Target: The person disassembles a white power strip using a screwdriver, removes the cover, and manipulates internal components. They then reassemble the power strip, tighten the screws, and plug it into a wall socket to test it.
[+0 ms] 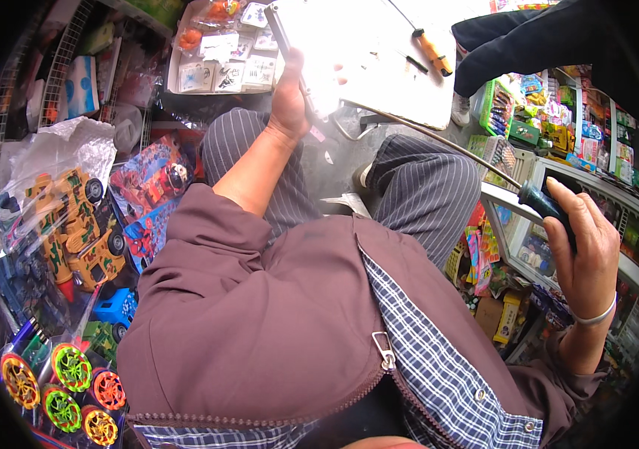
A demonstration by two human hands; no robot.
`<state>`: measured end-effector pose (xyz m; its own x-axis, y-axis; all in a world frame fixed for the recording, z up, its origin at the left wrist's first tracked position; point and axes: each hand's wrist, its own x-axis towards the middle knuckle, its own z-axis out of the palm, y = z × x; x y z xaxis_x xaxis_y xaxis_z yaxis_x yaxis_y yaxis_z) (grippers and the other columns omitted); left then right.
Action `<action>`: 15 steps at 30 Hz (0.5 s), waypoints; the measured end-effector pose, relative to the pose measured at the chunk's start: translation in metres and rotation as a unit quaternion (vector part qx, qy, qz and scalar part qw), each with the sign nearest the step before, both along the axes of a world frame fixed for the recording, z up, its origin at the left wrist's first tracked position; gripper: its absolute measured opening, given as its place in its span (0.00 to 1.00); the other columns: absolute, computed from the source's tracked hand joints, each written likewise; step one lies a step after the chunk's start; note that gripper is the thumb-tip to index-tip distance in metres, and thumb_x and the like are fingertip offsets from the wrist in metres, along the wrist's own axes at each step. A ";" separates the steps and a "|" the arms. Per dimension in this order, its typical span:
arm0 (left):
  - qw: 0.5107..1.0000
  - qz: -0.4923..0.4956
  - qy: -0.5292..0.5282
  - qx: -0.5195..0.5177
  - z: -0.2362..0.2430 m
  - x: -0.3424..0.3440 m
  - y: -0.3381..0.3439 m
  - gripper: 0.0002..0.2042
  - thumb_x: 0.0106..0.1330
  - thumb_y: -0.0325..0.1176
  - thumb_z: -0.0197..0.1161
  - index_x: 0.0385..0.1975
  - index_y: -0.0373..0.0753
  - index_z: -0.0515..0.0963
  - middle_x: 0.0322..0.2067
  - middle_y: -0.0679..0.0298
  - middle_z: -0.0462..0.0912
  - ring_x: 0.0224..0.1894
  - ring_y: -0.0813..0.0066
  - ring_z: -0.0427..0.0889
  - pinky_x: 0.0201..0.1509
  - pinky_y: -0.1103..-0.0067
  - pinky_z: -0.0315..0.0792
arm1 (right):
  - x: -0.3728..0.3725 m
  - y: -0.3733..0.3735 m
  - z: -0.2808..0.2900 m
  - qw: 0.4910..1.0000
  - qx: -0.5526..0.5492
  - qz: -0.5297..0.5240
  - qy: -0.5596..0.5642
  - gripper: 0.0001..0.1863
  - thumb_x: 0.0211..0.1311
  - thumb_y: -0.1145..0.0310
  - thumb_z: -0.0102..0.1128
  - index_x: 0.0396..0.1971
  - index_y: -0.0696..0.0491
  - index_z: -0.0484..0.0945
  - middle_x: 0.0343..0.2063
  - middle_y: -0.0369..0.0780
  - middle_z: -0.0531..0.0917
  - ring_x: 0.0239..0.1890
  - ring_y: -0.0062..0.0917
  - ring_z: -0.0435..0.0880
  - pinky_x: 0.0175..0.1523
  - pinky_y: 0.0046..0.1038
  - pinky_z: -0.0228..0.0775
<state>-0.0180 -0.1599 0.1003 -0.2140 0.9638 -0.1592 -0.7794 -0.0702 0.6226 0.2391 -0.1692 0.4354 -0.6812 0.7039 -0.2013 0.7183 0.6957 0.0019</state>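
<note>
My left hand (pixel 289 103) is closed around the edge of a pale, flat object with a grey rim (pixel 280 31); glare washes out its face, so I cannot tell its kind. In my right hand (pixel 587 243), out to the right, is the dark green handle of a long screwdriver (pixel 439 141). Its thin shaft slants up and left across my knee, and the far end reaches close to the lower end of the pale object. Whether the tip touches it, I cannot tell.
A white tabletop (pixel 398 93) ahead bears a yellow-handled screwdriver (pixel 431 52). At its left stands a tray of small packets (pixel 173 71). Packaged toy vehicles (pixel 76 224) crowd my left, and a glass-fronted case (pixel 514 232) stands right. Another person's dark trouser leg (pixel 529 49) is at the far right.
</note>
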 end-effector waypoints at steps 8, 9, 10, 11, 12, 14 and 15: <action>1.000 0.003 -0.010 -0.004 -0.007 -0.002 0.000 0.33 0.67 0.62 0.47 0.53 0.32 0.68 0.43 0.48 0.78 0.41 0.59 0.82 0.43 0.68 0.80 | -0.006 0.008 0.005 1.000 0.013 0.018 0.022 0.20 0.42 0.82 0.66 0.39 0.59 0.73 0.35 0.46 0.76 0.35 0.39 0.80 0.37 0.32 0.71; 1.000 0.007 -0.010 -0.003 -0.010 -0.002 0.000 0.33 0.67 0.61 0.47 0.53 0.32 0.68 0.42 0.49 0.78 0.41 0.59 0.82 0.43 0.67 0.79 | -0.004 0.008 0.005 0.999 0.039 0.025 0.004 0.22 0.42 0.81 0.67 0.42 0.58 0.74 0.35 0.46 0.78 0.35 0.39 0.81 0.38 0.33 0.72; 1.000 0.010 -0.009 0.017 -0.012 -0.002 0.001 0.32 0.68 0.60 0.47 0.53 0.32 0.68 0.42 0.49 0.79 0.41 0.59 0.82 0.44 0.67 0.79 | -0.002 0.009 0.004 0.999 0.042 0.034 -0.008 0.22 0.43 0.79 0.67 0.43 0.57 0.75 0.34 0.45 0.78 0.34 0.39 0.81 0.37 0.33 0.72; 0.999 0.036 -0.007 -0.020 -0.014 -0.002 0.001 0.30 0.69 0.58 0.46 0.54 0.32 0.67 0.41 0.50 0.79 0.41 0.59 0.82 0.45 0.66 0.78 | 0.001 0.009 0.003 0.997 0.049 0.050 -0.015 0.22 0.44 0.77 0.67 0.44 0.56 0.75 0.34 0.44 0.79 0.33 0.38 0.81 0.37 0.33 0.73; 0.999 0.047 0.004 -0.015 -0.016 -0.001 0.002 0.29 0.70 0.56 0.46 0.54 0.33 0.67 0.41 0.50 0.79 0.41 0.58 0.82 0.47 0.65 0.77 | 0.004 0.008 0.004 0.996 0.065 0.058 -0.030 0.22 0.45 0.76 0.67 0.44 0.55 0.76 0.34 0.44 0.79 0.32 0.37 0.81 0.36 0.33 0.73; 0.997 0.043 -0.033 -0.052 -0.018 -0.001 0.001 0.29 0.71 0.53 0.44 0.58 0.32 0.63 0.43 0.49 0.79 0.42 0.57 0.82 0.49 0.64 0.75 | 0.010 0.006 0.006 0.999 0.008 -0.003 -0.038 0.24 0.50 0.73 0.66 0.50 0.56 0.74 0.33 0.45 0.80 0.34 0.39 0.80 0.38 0.32 0.72; 0.998 0.029 -0.031 -0.049 -0.018 -0.002 0.001 0.30 0.71 0.55 0.44 0.60 0.33 0.62 0.45 0.48 0.79 0.43 0.56 0.81 0.48 0.63 0.76 | 0.014 0.007 0.005 1.000 0.007 0.004 -0.009 0.23 0.49 0.73 0.66 0.48 0.55 0.74 0.32 0.43 0.79 0.33 0.38 0.80 0.36 0.32 0.72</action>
